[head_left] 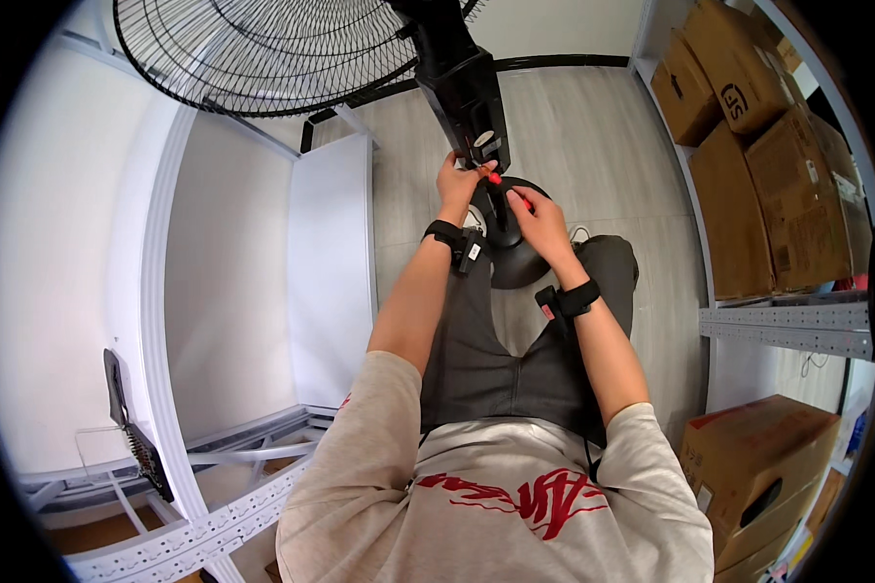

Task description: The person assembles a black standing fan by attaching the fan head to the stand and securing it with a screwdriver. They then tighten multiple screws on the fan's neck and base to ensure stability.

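A black pedestal fan stands before me, its control box (465, 109) above a pole (497, 209) and a round base (517, 267). My left hand (460, 183) is at the lower end of the box, its fingers closed around a small spot by the pole. Beside those fingertips shows a bright red piece (496, 179). Just to the right of the pole, my right hand (542, 223) is closed on a small red object (528, 205). Its fingers cover most of it, so its kind cannot be made out. Whether the two red parts belong together is also unclear.
The wire fan guard (272, 58) spreads across the upper left. White metal shelving (331, 223) lines the left side. On the right, a shelf rack (787, 325) holds several cardboard boxes (797, 194), with another carton (758, 466) below. My legs straddle the base on a grey floor (593, 136).
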Demonstrator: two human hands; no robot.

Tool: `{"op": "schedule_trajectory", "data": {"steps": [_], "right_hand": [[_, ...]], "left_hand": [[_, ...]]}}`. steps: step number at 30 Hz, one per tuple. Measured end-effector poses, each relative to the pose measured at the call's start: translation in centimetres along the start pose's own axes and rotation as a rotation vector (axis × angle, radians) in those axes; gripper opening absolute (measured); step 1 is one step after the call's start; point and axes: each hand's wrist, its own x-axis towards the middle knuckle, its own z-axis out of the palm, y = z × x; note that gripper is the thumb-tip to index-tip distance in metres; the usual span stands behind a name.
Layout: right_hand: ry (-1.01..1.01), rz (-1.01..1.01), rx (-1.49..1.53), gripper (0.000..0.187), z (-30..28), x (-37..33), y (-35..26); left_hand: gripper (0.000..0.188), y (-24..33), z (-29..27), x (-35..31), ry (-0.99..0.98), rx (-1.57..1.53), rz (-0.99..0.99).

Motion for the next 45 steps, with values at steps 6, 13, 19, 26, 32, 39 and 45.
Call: {"op": "schedule_trajectory", "data": {"steps": [6, 13, 19, 26, 32, 39, 45], "right_hand": [[-0.082, 0.104, 0.091, 0.036, -2.5, 0.0, 1.8], [-0.146, 0.151, 0.136, 0.035, -2.8, -1.0, 2.2], [-0.005, 0.131, 0.192, 0.032, -1.2, -2.6, 1.0], [-0.020, 0.248, 0.277, 0.023, -1.5, -3.1, 0.7], [0.024, 0.165, 0.258, 0.021, -0.4, -3.3, 0.7], [0.053, 0.069, 0.020, 0.022, -0.5, -3.5, -0.1], [0.113, -0.069, -0.156, 0.022, -0.5, -3.2, 0.0]], "left_hand": [[0.057, 1.6, 1.0, -3.5, 0.079, 0.059, 0.011], [0.056, 0.0, 1.5, -4.0, 0.159, -0.007, 0.099], [0.060, -0.9, 0.9, -4.7, -0.049, -0.428, -0.003], [0.014, -1.0, 0.5, -7.2, -0.115, -0.810, -0.160], [0.019, -0.1, -1.1, -6.8, -0.446, -1.049, -0.278], [0.033, 1.1, -0.9, -7.2, -0.531, -0.994, -0.286], [0.028, 0.6, -0.3, -7.4, -0.513, -1.136, -0.287]]}}
